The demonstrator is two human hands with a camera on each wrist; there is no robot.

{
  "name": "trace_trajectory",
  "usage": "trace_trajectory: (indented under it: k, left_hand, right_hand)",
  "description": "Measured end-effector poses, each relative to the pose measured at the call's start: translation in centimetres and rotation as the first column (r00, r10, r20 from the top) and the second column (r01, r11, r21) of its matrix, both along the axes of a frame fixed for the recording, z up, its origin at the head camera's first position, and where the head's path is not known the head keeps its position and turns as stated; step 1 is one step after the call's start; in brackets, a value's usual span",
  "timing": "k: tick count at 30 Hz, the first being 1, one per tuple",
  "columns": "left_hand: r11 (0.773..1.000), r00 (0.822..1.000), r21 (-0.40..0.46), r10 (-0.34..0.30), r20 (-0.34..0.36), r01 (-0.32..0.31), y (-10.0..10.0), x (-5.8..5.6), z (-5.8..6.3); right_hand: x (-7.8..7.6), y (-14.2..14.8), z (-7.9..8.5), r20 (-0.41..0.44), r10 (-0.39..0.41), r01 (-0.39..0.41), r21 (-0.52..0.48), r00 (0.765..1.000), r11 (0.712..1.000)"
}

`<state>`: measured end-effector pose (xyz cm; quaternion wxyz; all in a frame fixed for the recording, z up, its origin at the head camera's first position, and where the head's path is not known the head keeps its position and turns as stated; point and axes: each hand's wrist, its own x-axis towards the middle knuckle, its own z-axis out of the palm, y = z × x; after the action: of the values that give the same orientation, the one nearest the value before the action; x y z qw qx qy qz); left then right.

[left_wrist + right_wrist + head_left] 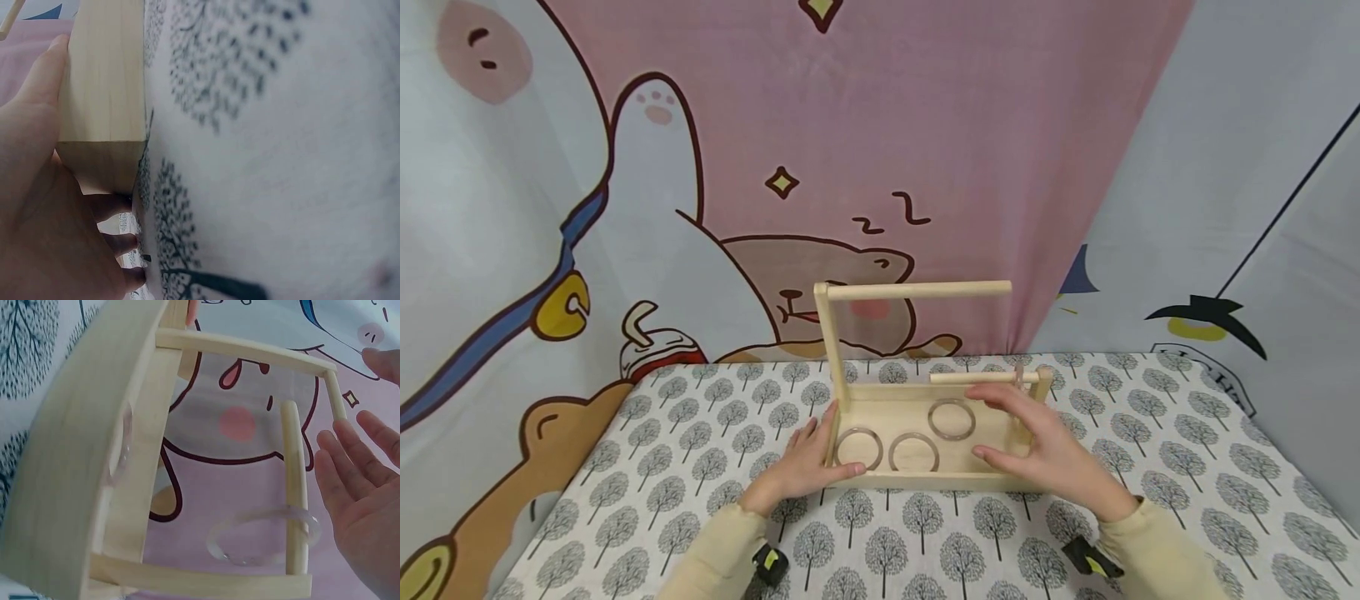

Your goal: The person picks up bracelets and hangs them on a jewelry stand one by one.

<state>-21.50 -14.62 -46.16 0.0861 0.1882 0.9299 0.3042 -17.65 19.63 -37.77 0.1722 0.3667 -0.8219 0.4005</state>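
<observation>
Between my hands, seen from the head, a wooden stand (pixel 940 481) holds three loose rings (pixel 913 435); my left hand (pixel 806 460) grips its end, my right hand (pixel 1047 442) hovers, fingers spread.

Left wrist: thumb and fingers straddle its corner.

Right wrist: beside my spread fingers, another ring (pixel 222 553) encircles a bar (pixel 293 469).

We record pale straw-coloured wood for the rack (pixel 940 481), and translucent grey-brown for the rings (pixel 951 438). Tablecloth (pixel 865 579): white, printed with dark grey trees (pixel 886 550). Curtain (pixel 970 150): pink and bluish white, bearing brown-outlined cartoon animals (pixel 865 271). We note cream sleeves (pixel 715 546) and black wrist devices (pixel 1081 552) with yellow-green marks (pixel 1094 567).
</observation>
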Motion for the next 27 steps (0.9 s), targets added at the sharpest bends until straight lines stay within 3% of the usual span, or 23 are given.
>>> trace_trajectory:
  k: [11,27]
  left_hand:
    - [1.0,1.0,0.004,-0.012,-0.001,0.012,0.1,0.1,0.3]
    - [1.0,1.0,0.005,-0.008,-0.001,0.008,0.0,0.0,0.2]
  right_hand:
    - [0.3,-1.3,-1.2,0.01,0.039,-0.039,-0.02,0.999,0.999]
    - [0.1,-2.6,-3.5,0.057,0.021,-0.019,-0.036,0.998,0.999]
